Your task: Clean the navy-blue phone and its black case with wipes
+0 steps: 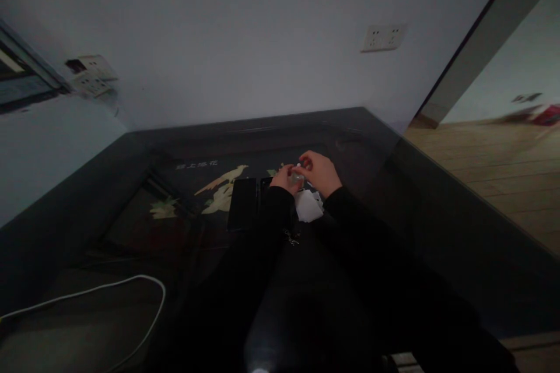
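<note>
Above the dark tabletop my left hand [285, 179] is closed round a small clear bottle [298, 177], gripping it from the left. My right hand [320, 172] comes in from the right, its thumb and curled fingers at the bottle's small white cap [298, 165]. The fingers hide much of both, and the dim light blurs details. Just below the hands lie white papers or cards [309, 206]. A black phone-like slab [242, 204] rests left of my left forearm, with another dark object [265, 184] partly hidden beside it.
A small bunch of metal keys or a chain [291, 238] lies nearer me, between my forearms. The glossy black table [363, 145] carries a bird-and-flower picture and meets the wall behind. A white cable [142, 277] loops at the front left. Sockets [384, 38] are on the wall.
</note>
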The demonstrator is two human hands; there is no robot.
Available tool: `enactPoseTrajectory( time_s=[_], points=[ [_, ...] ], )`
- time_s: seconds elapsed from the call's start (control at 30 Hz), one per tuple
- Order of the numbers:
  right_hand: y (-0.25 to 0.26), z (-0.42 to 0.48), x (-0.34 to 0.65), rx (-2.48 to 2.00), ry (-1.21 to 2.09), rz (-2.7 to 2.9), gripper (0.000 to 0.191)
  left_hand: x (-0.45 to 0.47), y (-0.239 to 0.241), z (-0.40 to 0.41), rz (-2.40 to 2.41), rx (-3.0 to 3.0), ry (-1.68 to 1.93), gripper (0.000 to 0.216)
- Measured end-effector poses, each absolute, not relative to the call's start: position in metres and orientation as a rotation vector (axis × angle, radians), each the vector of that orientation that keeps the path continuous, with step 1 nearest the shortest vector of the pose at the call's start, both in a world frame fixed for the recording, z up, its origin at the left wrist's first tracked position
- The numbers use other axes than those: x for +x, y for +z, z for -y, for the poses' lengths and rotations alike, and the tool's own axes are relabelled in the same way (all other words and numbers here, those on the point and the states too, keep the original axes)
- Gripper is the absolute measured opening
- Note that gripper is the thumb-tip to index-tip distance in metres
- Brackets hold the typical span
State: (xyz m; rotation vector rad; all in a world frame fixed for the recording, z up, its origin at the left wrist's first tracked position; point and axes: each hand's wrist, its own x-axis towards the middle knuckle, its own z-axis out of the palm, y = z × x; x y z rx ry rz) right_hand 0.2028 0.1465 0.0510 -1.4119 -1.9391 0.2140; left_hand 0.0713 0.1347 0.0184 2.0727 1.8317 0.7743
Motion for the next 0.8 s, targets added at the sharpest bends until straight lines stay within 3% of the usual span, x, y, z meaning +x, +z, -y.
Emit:
enactPoseTrajectory(
  time_s=[0.3,0.53,0.8],
  points=[
    [0.041,-0.153,0.195,-1.388,0.397,1.852,0.009,0.08,0.02,-0.146,-1.882,1.916,0.619,0.042],
    [0.032,-0.157,0.196,-1.321,0.516,1.715,0.025,0.078,0.021,-0.145,-1.851,1.913,0.63,0.041],
    [0.034,-0.156,0.195,-1.287,0.596,1.625,0.011,0.077,0.018,-0.147,-1.848,1.917,0.655,0.043]
  ],
)
